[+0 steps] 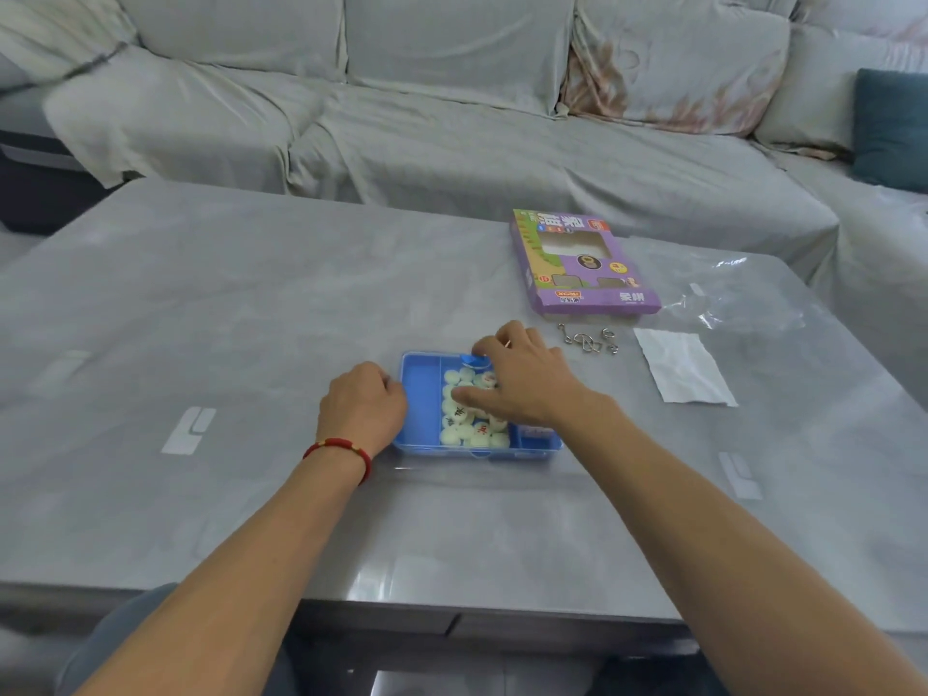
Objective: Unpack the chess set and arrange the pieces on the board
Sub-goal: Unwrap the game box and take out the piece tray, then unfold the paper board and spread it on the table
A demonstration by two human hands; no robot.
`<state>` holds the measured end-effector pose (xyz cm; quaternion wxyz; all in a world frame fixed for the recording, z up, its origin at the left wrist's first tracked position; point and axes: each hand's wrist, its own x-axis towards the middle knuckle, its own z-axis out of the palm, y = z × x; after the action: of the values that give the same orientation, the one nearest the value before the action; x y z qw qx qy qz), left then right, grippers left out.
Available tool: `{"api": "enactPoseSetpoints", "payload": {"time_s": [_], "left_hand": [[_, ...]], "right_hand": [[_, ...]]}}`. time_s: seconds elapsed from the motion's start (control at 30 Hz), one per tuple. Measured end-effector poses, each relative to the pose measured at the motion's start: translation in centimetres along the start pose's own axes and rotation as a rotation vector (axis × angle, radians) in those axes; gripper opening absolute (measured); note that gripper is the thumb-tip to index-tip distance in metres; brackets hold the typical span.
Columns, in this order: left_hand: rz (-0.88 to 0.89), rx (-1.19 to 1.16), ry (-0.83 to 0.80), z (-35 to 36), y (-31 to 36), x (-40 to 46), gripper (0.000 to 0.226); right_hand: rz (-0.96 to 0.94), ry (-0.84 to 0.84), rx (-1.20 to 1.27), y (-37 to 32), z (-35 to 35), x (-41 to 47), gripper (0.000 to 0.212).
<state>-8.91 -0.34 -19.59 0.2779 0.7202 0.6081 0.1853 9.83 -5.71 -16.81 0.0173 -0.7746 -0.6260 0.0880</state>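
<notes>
A blue plastic case (422, 404) lies on the grey table (251, 313) in front of me. Several pale round chess pieces (464, 432) with red and dark characters fill its middle compartment. My left hand (364, 406), fingers curled, holds the case's left edge. My right hand (522, 381) lies over the case's right part, with the thumb on the pieces and the fingers curled at the far rim by a blue tab (474, 362). What the right fingers hold is hidden.
A purple cardboard box (585, 263) lies at the back right of the table. Beside it are crumpled clear plastic wrap (728, 298), a white paper sheet (683, 366) and small metal wire puzzles (587, 340). A grey covered sofa (452, 118) stands beyond the table.
</notes>
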Motion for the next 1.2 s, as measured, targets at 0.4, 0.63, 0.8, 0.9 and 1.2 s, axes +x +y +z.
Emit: {"api": "enactPoseSetpoints", "payload": {"time_s": [0.4, 0.63, 0.8, 0.9, 1.2], "left_hand": [[-0.199, -0.308, 0.007, 0.2, -0.3, 1.2, 0.024], [-0.103, -0.300, -0.035, -0.4, -0.9, 1.3, 0.026], [-0.032, -0.202, -0.004, -0.5, -1.1, 0.9, 0.011], [0.064, -0.075, 0.081, -0.6, -1.2, 0.4, 0.017], [0.578, 0.155, 0.147, 0.6, -0.2, -1.0, 0.038]], "right_hand": [[0.057, -0.286, -0.001, -0.7, -2.5, 2.4, 0.099], [0.087, -0.177, 0.267, 0.7, -4.8, 0.3, 0.068], [0.260, -0.109, 0.606, 3.8, -6.1, -1.2, 0.073], [0.414, -0.047, 0.837, 6.1, -6.5, -2.6, 0.058], [0.692, 0.092, 1.052, 10.4, -2.5, -10.5, 0.033]]}}
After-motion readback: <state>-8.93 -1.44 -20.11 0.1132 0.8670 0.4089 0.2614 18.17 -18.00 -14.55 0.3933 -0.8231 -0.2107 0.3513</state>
